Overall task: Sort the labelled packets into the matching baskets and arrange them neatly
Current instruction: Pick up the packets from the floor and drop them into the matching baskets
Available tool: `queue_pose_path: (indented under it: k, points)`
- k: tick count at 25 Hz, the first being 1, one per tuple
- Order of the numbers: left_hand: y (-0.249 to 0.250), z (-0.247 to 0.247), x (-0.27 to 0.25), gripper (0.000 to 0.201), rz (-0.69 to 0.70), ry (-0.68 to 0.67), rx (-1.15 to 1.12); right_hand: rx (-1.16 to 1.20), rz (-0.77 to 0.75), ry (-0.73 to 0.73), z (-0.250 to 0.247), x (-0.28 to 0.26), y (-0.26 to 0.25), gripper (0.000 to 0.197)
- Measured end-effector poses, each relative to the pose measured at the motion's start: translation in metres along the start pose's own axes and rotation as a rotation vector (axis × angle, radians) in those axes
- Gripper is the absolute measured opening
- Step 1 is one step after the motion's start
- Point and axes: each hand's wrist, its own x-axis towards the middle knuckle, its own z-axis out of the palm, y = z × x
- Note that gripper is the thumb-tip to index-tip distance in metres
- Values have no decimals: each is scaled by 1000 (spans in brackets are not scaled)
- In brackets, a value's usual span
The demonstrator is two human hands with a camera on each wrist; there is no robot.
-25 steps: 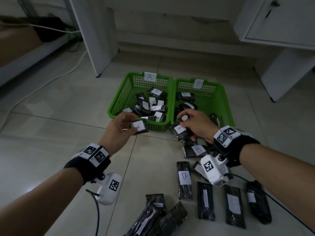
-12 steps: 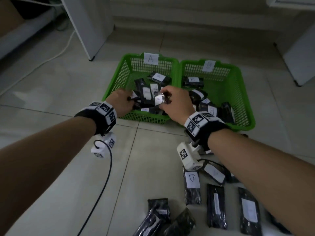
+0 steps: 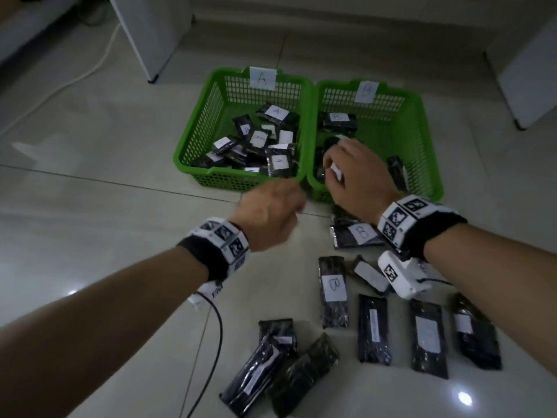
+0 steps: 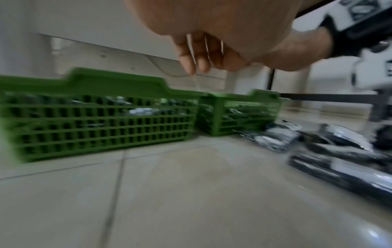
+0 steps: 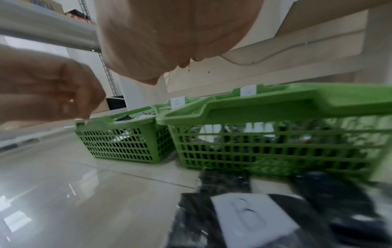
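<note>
Where two green mesh baskets sit side by side on the tiled floor [image 3: 90, 206], tagged A on the left and B on the right: basket A [image 3: 196, 140] heaped with black packets [image 3: 277, 113] labelled A, basket B [image 3: 422, 140] holding a few marked B. Right hand [image 3: 358, 179] low over basket B's near left corner, fingers [image 3: 331, 159] curled about a white-labelled packet [image 3: 337, 174] (letter hidden). Left hand [image 3: 268, 215] blurred, just before the near rims where the baskets meet, its fingers [image 4: 191, 57] hanging loosely curled, gripping nothing. More packets strewn on the floor nearer the person: a B packet [image 3: 355, 233] just beside the right wrist, a second B packet [image 3: 333, 292] lying lengthwise, the rest with unreadable labels.
</note>
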Motion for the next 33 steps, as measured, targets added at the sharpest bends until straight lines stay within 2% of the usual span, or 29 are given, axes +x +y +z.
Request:
queue_pose_path:
  k: [2, 5, 7, 10, 12, 15, 17, 21, 24, 26, 29, 31, 33]
  points:
    - [27, 28, -4, 29, 153, -197, -55, -30, -17, -75, -19, -29, 12, 3]
    - [57, 56, -6, 67, 328, -574, 28, -100, 16, -206, -43, -75, 33, 5]
    - [68, 64, -6, 76, 390, -667, 114, -132, 56, -309, -50, -97, 45, 6]
    - [75, 67, -10, 62, 392, -616, 153, -160, 146, -485, -49, -117, 52, 14]
    - [74, 63, -17, 57, 328, -594, 103, -163, 187, -585, -41, -121, 49, 25]
    - [67, 57, -25, 58, 286, -513, 77, -177, 184, -672, -26, -115, 42, 49]
    - [60, 56, -33, 56, 276, -450, 99, -188, 175, -712, -15, -110, 36, 57]
    - [45, 42, -42, 56, 48, -286, -68, -289, 136, -698, 1, -106, 27, 58]
    - [34, 31, -40, 53, -30, -116, -164, -239, 154, -694, -2, -107, 29, 51]
    - [29, 26, -34, 54, -84, 13, -203, -174, 110, -643, -9, -110, 30, 50]
    - [23, 21, -9, 54, -221, 176, -220, -96, 52, -442, -24, -108, 34, 56]
    - [19, 21, 14, 56, -318, 233, -232, -43, 35, -286, -34, -101, 39, 56]
    - [11, 23, 44, 64, -403, 222, -257, 9, 95, -154, -40, -94, 50, 62]
